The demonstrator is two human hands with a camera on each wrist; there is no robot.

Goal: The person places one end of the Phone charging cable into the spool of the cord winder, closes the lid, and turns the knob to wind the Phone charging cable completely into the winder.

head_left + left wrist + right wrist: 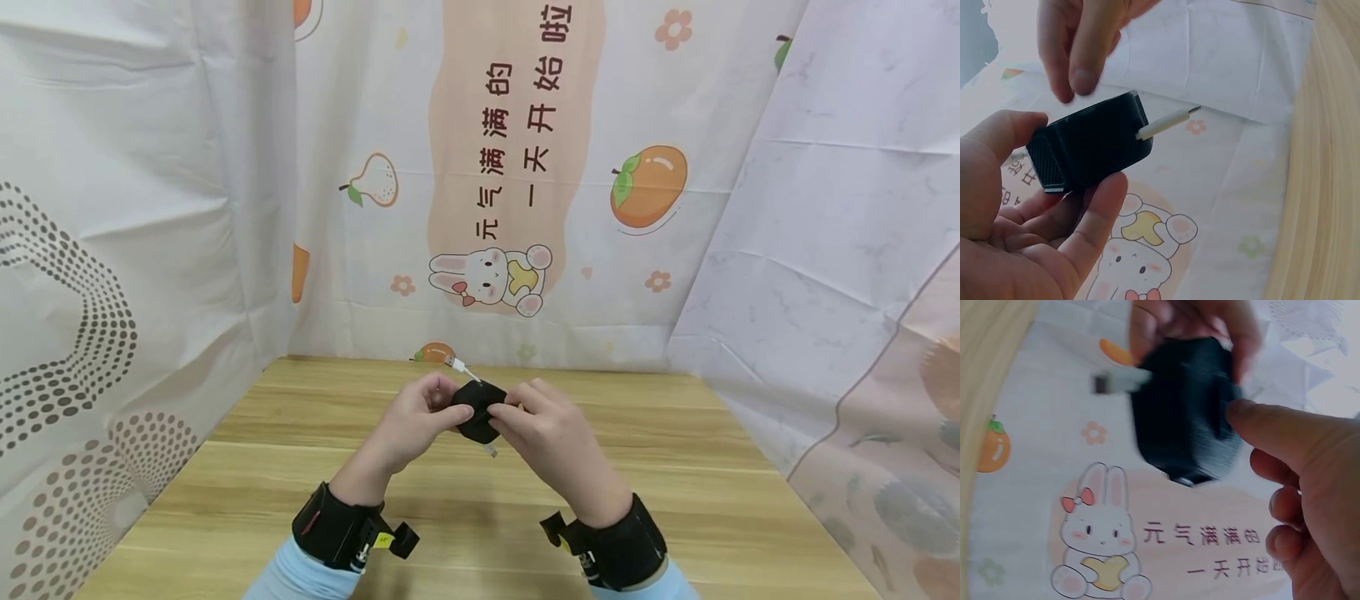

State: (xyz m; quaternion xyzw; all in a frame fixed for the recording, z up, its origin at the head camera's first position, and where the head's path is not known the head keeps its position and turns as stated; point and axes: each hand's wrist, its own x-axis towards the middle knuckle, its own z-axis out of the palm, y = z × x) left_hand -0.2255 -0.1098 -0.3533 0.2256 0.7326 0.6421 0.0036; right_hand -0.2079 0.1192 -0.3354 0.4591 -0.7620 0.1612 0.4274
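A black faceted block (480,414) is up off the table in front of me, in my left hand (411,423). Thumb and fingers of that hand grip one end of it. From one face sticks a short white cable with a USB plug (457,366), also plain in the left wrist view, where the plug (1169,123) points away from the palm. Another pale plug end (491,451) shows under the block. My right hand (553,437) is at the block's other side, fingers loosely bent. In the left wrist view its fingertips (1082,81) are just off the block. The right wrist view is blurred.
The light wood table (450,517) lies under both hands. Behind it hangs a white cloth (375,258) printed with fruit, a rabbit and writing. More cloth hangs at the left (150,250) and right (787,292). Each wrist wears a black strap (330,525) with a small camera.
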